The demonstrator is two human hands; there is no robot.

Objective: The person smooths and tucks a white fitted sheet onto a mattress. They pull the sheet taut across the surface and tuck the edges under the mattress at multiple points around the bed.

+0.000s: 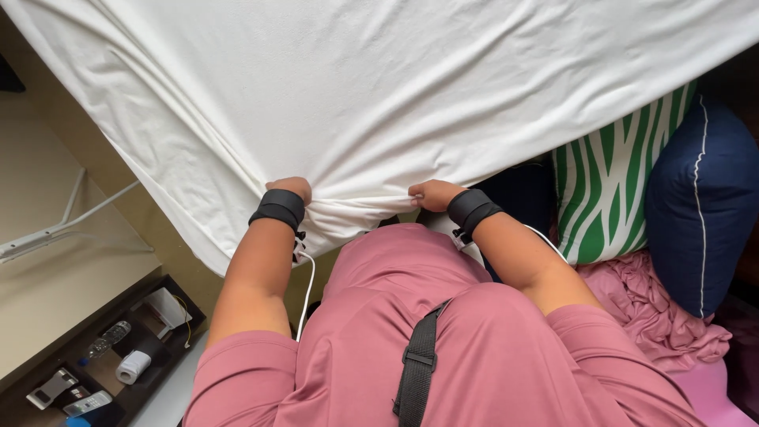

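A white fitted sheet (379, 87) stretches over a mattress and fills the upper part of the head view. My left hand (291, 188) clutches a bunched fold at the sheet's near edge. My right hand (431, 194) grips the same gathered edge a little to the right, with its fingers tucked under the cloth. Both wrists wear black bands with white cables. The sheet wrinkles fan out from the two hands. My pink shirt and a black strap fill the bottom of the view.
A green-and-white striped pillow (609, 190) and a navy pillow (700, 205) lean at the right, above crumpled pink cloth (664, 308). At lower left a dark shelf (103, 356) holds a water bottle, a paper roll and remotes. A white cable hangs on the beige wall.
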